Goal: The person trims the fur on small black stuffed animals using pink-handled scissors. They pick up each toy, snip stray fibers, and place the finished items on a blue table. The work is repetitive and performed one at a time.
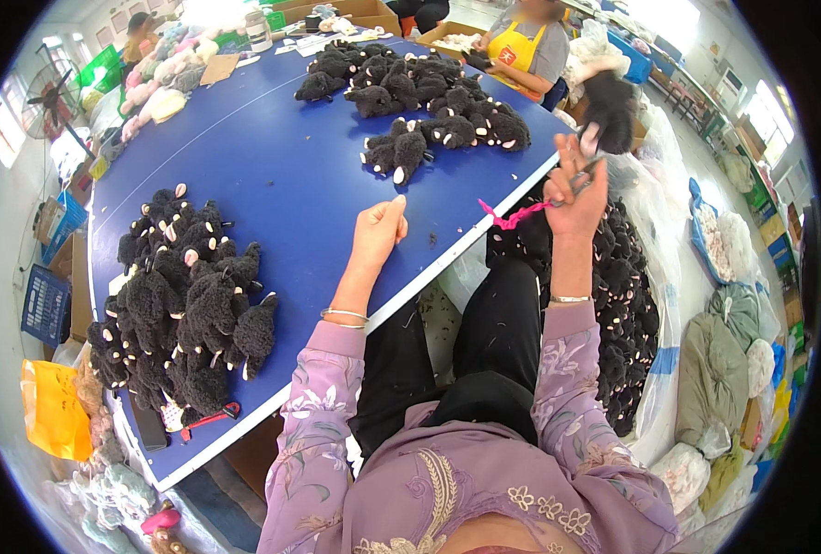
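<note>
My left hand [380, 231] hovers over the blue table [309, 231] near its front edge, fingers curled and pressed together; whatever they may hold is hidden. At the table's right edge is my right hand [578, 198], raised, with a small dark metal tool like thread snips [587, 174] in it. A bright pink strip [519, 217] trails leftward from that hand. Just beyond its fingertips a black plush toy [611, 111] shows smeared by motion; I cannot tell if the fingers touch it. Another black plush toy [397, 152] lies beyond my left hand, at the near end of a group.
Black plush toys [189, 305] are heaped at the table's left, with a red-handled tool [212, 420] beside them. More fill a large clear bag [624, 305] to my right. Across the table's far right corner a person in a yellow apron [514, 51] handles something dark.
</note>
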Action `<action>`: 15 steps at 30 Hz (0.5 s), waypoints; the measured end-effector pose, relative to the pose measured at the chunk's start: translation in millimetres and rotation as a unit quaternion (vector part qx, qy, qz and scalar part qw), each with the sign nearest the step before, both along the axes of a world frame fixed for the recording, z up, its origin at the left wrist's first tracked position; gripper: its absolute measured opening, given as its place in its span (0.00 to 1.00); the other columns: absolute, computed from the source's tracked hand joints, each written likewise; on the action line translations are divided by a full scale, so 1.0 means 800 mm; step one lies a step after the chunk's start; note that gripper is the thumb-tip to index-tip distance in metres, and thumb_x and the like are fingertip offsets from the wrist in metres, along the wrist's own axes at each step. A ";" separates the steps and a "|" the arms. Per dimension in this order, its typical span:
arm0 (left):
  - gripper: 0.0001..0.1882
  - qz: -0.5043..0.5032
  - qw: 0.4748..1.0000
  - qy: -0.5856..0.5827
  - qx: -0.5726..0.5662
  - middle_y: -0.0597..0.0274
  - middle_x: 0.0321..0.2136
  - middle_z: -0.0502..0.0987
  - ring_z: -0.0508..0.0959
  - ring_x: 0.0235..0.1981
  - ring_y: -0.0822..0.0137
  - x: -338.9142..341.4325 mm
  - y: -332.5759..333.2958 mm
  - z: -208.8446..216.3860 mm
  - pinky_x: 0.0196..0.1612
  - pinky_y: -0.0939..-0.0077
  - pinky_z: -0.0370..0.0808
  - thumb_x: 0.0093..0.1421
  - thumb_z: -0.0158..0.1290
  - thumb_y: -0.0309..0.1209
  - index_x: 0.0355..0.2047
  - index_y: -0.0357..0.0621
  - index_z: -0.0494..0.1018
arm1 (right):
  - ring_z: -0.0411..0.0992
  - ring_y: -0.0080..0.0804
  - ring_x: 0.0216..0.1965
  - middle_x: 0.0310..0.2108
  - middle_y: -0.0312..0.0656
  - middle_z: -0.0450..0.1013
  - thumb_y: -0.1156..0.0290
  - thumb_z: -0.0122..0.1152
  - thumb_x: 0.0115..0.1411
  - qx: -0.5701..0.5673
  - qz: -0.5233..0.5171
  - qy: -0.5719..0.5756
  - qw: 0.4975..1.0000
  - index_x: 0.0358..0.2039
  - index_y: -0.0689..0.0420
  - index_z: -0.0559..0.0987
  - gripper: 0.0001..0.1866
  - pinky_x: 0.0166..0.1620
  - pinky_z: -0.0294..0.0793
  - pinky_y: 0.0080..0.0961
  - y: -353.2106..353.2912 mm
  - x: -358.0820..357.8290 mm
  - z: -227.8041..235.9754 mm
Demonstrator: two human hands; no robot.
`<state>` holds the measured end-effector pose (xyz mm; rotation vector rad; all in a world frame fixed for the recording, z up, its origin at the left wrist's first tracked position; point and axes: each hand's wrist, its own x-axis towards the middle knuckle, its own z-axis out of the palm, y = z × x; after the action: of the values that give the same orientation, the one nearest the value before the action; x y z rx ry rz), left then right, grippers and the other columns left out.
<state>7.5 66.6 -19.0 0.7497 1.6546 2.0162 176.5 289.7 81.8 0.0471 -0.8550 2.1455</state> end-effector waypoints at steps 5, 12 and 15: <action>0.23 0.024 0.999 0.006 -0.039 0.70 0.12 0.68 0.63 0.14 0.81 -0.010 0.013 -0.012 0.19 0.83 0.58 0.65 0.49 0.38 0.13 0.46 0.65 | 0.60 0.15 0.15 0.28 0.35 0.75 0.62 0.62 0.54 0.287 -0.055 -0.426 0.856 0.34 0.60 0.80 0.14 0.17 0.61 0.17 -0.034 -0.100 -0.055; 0.22 0.042 0.999 -0.008 -0.022 0.70 0.12 0.69 0.63 0.14 0.80 -0.013 0.013 -0.011 0.20 0.84 0.60 0.65 0.49 0.38 0.13 0.46 0.65 | 0.75 0.51 0.41 0.36 0.54 0.77 0.49 0.63 0.50 0.531 -0.162 -0.588 0.589 0.34 0.62 0.79 0.25 0.45 0.74 0.42 -0.081 -0.219 -0.102; 0.20 0.050 0.999 0.003 -0.015 0.70 0.15 0.70 0.64 0.15 0.81 -0.014 0.012 -0.011 0.20 0.84 0.61 0.65 0.49 0.39 0.16 0.45 0.67 | 0.75 0.51 0.41 0.36 0.54 0.77 0.53 0.60 0.53 0.530 -0.189 -0.572 0.596 0.34 0.62 0.79 0.22 0.46 0.73 0.43 -0.064 -0.232 -0.121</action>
<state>-3.8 76.6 -28.1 0.6745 1.7536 2.0544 -9.3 238.7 -14.8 -0.9098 -2.4828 0.7305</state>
